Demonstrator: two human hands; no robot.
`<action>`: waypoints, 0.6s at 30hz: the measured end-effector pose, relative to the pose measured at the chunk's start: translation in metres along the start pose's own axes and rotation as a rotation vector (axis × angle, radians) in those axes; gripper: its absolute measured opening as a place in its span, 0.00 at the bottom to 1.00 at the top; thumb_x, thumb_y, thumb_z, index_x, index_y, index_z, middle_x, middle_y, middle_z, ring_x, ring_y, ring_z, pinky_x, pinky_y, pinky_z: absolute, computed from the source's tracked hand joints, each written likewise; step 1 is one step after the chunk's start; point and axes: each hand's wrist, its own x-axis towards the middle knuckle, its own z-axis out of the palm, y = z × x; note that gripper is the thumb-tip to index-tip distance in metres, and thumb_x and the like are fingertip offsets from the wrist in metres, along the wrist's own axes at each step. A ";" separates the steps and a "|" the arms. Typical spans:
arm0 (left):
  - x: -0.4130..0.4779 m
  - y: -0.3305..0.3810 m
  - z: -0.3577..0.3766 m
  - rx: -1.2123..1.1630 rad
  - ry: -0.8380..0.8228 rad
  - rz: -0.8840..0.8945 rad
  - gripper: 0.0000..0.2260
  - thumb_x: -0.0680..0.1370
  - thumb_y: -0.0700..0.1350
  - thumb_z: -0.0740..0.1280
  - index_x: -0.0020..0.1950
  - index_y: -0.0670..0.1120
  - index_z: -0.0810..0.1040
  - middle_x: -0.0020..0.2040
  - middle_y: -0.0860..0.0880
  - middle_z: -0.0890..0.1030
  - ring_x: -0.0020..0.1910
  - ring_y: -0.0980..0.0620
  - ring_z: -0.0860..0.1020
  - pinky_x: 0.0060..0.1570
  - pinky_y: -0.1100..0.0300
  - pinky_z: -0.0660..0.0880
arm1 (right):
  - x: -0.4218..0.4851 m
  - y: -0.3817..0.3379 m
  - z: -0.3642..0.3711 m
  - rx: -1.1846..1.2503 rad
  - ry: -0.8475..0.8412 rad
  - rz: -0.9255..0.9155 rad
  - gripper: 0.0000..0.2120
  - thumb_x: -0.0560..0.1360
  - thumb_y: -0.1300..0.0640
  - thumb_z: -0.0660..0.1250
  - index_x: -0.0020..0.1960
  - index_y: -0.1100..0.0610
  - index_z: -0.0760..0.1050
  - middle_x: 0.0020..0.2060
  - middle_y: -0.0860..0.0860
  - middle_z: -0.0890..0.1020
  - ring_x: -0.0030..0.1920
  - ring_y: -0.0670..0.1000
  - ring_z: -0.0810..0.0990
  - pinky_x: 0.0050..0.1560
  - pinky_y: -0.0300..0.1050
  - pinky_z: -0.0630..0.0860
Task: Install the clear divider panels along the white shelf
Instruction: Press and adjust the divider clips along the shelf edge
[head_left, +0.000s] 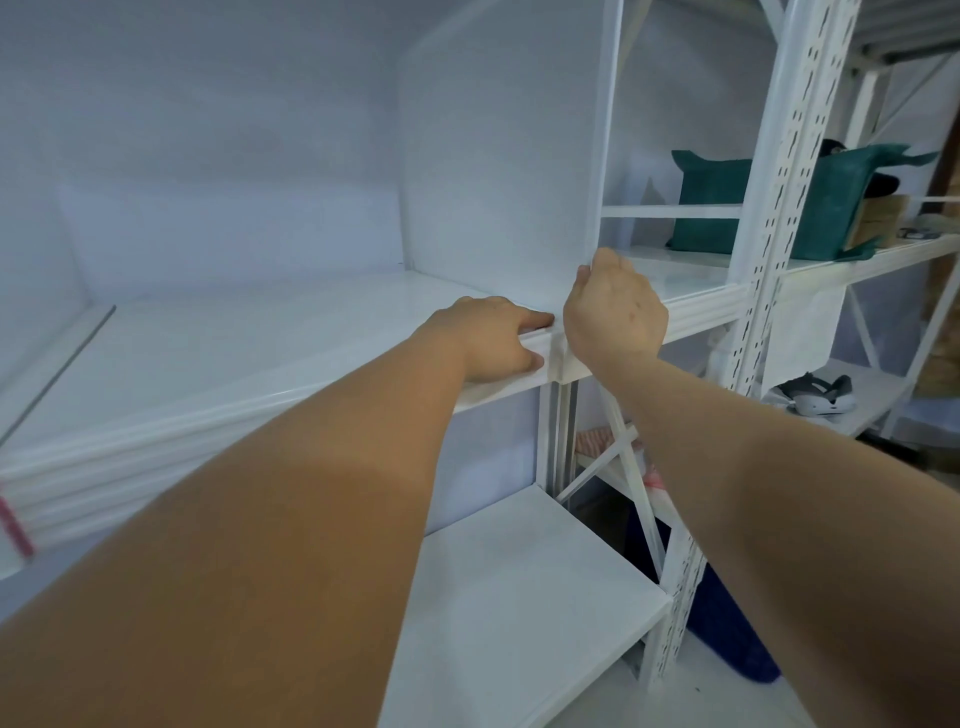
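Note:
A tall frosted divider panel (498, 171) stands upright on the white shelf (218, 343), running from the back wall to the front edge. My right hand (613, 312) grips the panel's front lower edge, fingers curled round it. My left hand (493, 338) rests flat on the shelf's front rail just left of the panel, fingers pressing on the rail's top. A second clear panel (57, 364) lies or leans at the shelf's far left, only its dark edge showing.
White perforated uprights (779, 218) stand right of the panel. A green bag (727, 208) sits on the neighbouring shelf, shoes (815, 397) on a lower one. A lower white shelf (519, 597) lies below my arms. A blue object (727, 623) sits on the floor.

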 end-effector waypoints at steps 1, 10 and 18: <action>-0.001 0.000 0.000 -0.002 0.000 0.000 0.25 0.77 0.54 0.62 0.73 0.64 0.61 0.73 0.53 0.68 0.71 0.45 0.66 0.68 0.50 0.67 | 0.000 0.000 -0.001 -0.001 -0.005 -0.005 0.13 0.82 0.56 0.50 0.56 0.61 0.70 0.53 0.56 0.78 0.53 0.59 0.76 0.44 0.48 0.64; -0.003 0.000 0.000 -0.015 0.013 0.012 0.23 0.76 0.54 0.62 0.70 0.66 0.64 0.70 0.53 0.70 0.68 0.46 0.68 0.66 0.49 0.69 | -0.002 -0.003 0.004 -0.048 0.017 0.034 0.13 0.82 0.56 0.49 0.59 0.60 0.69 0.55 0.55 0.77 0.54 0.58 0.76 0.43 0.47 0.65; -0.006 0.003 0.000 0.021 -0.014 0.001 0.25 0.78 0.54 0.60 0.73 0.66 0.56 0.72 0.51 0.67 0.69 0.44 0.65 0.67 0.48 0.66 | -0.004 -0.005 0.001 -0.044 -0.019 0.062 0.14 0.82 0.56 0.49 0.61 0.59 0.69 0.59 0.54 0.75 0.58 0.57 0.74 0.43 0.47 0.64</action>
